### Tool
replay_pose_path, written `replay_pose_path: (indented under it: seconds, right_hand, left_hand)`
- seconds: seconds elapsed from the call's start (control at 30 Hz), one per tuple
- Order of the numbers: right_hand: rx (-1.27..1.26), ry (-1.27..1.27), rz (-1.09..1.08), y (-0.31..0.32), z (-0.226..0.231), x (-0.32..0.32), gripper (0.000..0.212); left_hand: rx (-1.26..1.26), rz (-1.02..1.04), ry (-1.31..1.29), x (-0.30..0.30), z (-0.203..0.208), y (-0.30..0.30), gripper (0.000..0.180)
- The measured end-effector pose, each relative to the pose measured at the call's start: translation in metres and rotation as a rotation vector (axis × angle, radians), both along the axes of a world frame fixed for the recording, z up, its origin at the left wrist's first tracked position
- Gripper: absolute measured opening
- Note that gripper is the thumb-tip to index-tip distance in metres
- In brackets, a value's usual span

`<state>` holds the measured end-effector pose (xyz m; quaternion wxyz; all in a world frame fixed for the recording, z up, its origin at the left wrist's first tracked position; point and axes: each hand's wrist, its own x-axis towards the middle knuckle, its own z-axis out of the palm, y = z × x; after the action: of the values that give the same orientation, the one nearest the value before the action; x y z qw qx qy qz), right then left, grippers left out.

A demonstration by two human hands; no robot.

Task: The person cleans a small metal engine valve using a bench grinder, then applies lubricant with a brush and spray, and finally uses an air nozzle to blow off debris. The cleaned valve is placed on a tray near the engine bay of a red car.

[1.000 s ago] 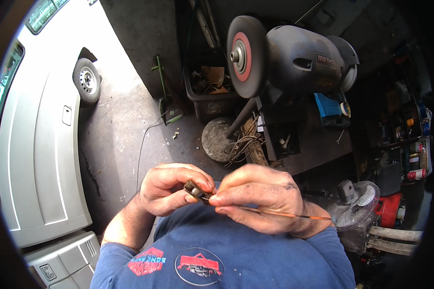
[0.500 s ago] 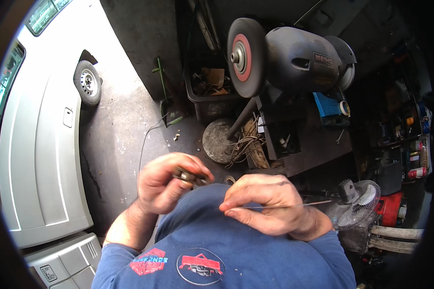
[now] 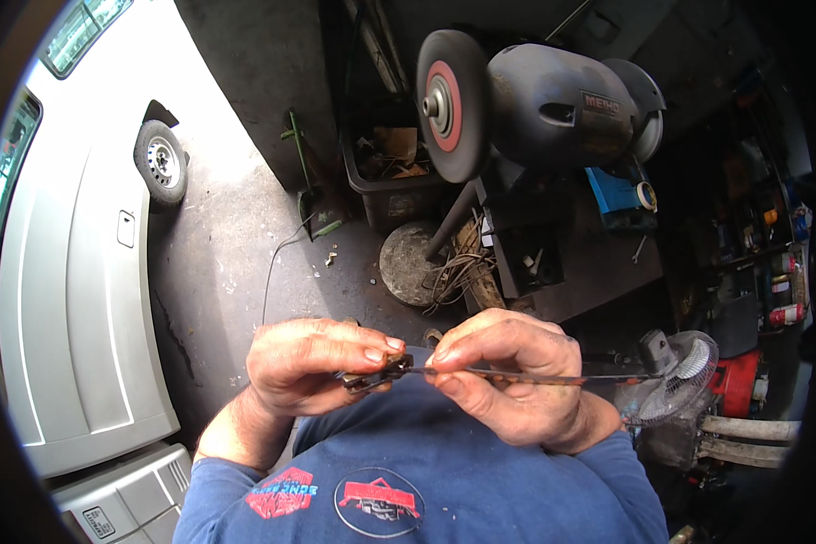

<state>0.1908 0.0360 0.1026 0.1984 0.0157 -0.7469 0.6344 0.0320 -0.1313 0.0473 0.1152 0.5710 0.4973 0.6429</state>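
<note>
Both my hands are close together in front of my blue shirt. My left hand (image 3: 304, 367) is closed, fingers above and thumb below, on a small dark metal part (image 3: 376, 374) with brassy edges. Pinched between the thumb and fingertips of my right hand (image 3: 517, 385) is a long thin strip (image 3: 607, 379), dark with rusty orange patches. One end of the strip reaches the open side of the metal part; whether it goes inside is hard to see. Its other end sticks out to the right, past my wrist. My fingers hide much of the metal part.
Ahead stands a bench grinder (image 3: 558, 104) with a dark wheel on a pedestal base (image 3: 412, 263). A black bin (image 3: 394, 195) of scraps is left of it. A white vehicle (image 3: 82, 272) stands at left, a fan (image 3: 684, 381) at right, beside cluttered shelves (image 3: 780, 263).
My hands have come together. My left hand has turned and lowered slightly with the metal part, and the strip's end now meets it. The strip's broader face now shows.
</note>
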Motion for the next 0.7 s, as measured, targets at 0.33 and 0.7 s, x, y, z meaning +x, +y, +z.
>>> replay_pose_path:
  seconds: [0.33, 0.7]
  right_hand:
    - [-0.148, 0.039, -0.069, -0.005, -0.019, -0.003, 0.019]
    - [-0.028, 0.056, -0.065, -0.005, -0.022, -0.006, 0.017]
  left_hand:
    - [0.067, 0.091, 0.087, 0.003, 0.003, 0.006, 0.029]
    - [0.050, 0.122, 0.167, 0.004, 0.000, 0.005, 0.027]
